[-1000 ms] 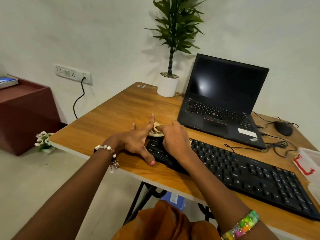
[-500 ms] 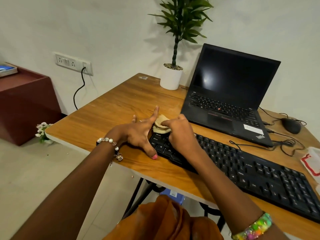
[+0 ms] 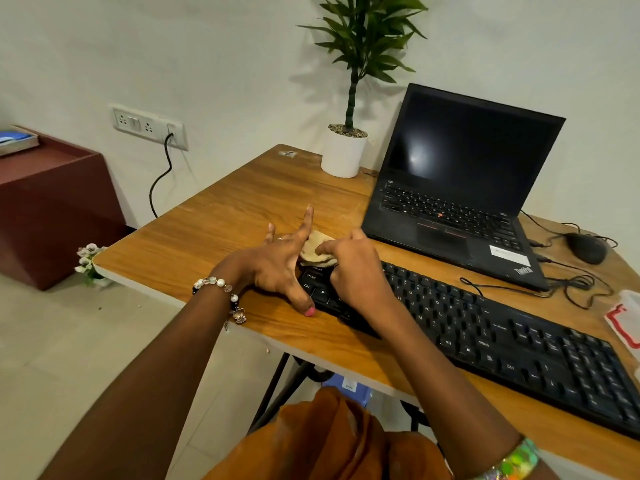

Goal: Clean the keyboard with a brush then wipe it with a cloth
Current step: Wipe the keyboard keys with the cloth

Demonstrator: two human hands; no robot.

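The black keyboard (image 3: 485, 334) lies on the wooden surface (image 3: 214, 230) just in front of the laptop (image 3: 457, 188), its long axis running from near the left hand (image 3: 277, 268) diagonally away rightward. The right hand (image 3: 353, 268) pinches a crumpled beige cloth (image 3: 317, 249) at the keyboard's left end. Left fingers (image 3: 306, 220) are spread straight, bracing that end.

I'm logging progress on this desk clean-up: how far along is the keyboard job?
Done: brushing looks finished, since no brush is in view. In hand: the right hand presses a beige cloth on the far left corner of the black keyboard, while the left hand steadies that end. Left: wiping the keys stretching right.
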